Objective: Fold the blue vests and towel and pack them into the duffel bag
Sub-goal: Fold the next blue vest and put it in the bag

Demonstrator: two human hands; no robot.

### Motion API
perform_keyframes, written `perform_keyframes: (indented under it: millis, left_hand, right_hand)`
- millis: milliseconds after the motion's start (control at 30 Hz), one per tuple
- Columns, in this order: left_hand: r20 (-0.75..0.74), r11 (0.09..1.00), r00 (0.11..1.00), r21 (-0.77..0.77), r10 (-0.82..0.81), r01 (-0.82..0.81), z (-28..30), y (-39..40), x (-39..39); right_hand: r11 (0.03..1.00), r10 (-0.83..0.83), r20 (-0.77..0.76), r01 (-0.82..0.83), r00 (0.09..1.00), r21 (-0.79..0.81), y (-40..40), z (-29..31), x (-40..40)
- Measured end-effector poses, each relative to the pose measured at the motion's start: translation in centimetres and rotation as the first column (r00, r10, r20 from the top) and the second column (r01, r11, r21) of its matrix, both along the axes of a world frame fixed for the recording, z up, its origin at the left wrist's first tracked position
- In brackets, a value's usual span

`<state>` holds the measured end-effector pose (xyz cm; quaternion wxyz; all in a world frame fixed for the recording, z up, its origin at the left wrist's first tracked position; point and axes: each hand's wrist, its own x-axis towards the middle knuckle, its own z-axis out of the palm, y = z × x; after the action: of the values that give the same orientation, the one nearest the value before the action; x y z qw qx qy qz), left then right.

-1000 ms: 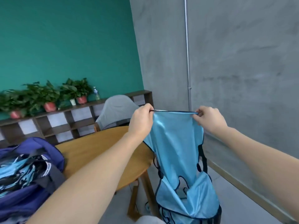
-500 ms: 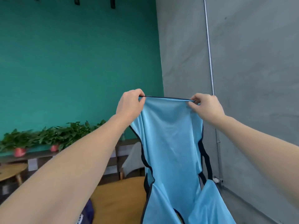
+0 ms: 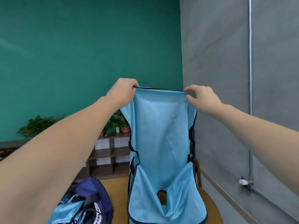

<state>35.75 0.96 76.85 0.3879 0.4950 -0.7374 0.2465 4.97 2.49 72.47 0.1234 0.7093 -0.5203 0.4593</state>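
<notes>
Right now I have the left hand [image 3: 121,92] and right hand [image 3: 202,98] each pinching a top corner of the blue vest [image 3: 161,143], stretched taut between them so it hangs flat for folding; the duffel bag [image 3: 90,202] waits below my left hand.

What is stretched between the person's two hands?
In the head view, the dark-trimmed top edge of a blue vest spans from the left hand to the right hand.
</notes>
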Motion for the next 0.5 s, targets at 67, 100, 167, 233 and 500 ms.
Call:
perform_keyframes:
  millis: [67, 100, 167, 233, 500]
  left_hand:
    - [0.009, 0.997, 1.000, 0.077, -0.005, 0.004, -4.0, -2.5, 1.0]
    - [0.019, 0.992, 1.000, 0.124, -0.005, 0.002, -6.3, -3.8, 1.5]
    - [0.039, 0.974, 0.999, 0.226, -0.003, -0.006, -11.7, -6.2, 2.3]
    - [0.050, 0.935, 0.999, 0.354, -0.004, -0.014, -17.7, -8.1, 3.0]
    - [0.115, 0.623, 0.986, 0.782, -0.120, -0.015, -39.2, -8.6, 3.4]
  right_hand:
    - [0.997, 0.004, -0.017, -0.003, 1.000, 0.078, -2.5, -3.3, 0.9]
    - [0.992, 0.004, -0.038, 0.001, 0.999, 0.123, -3.8, -5.3, 1.4]
    - [0.971, 0.006, -0.096, 0.018, 0.995, 0.239, -6.1, -9.7, 2.1]
    - [0.918, 0.030, -0.161, 0.036, 0.987, 0.395, -8.1, -14.6, 2.8]
    - [0.643, 0.189, -0.259, 0.080, 0.947, 0.762, -11.4, -33.7, 3.8]
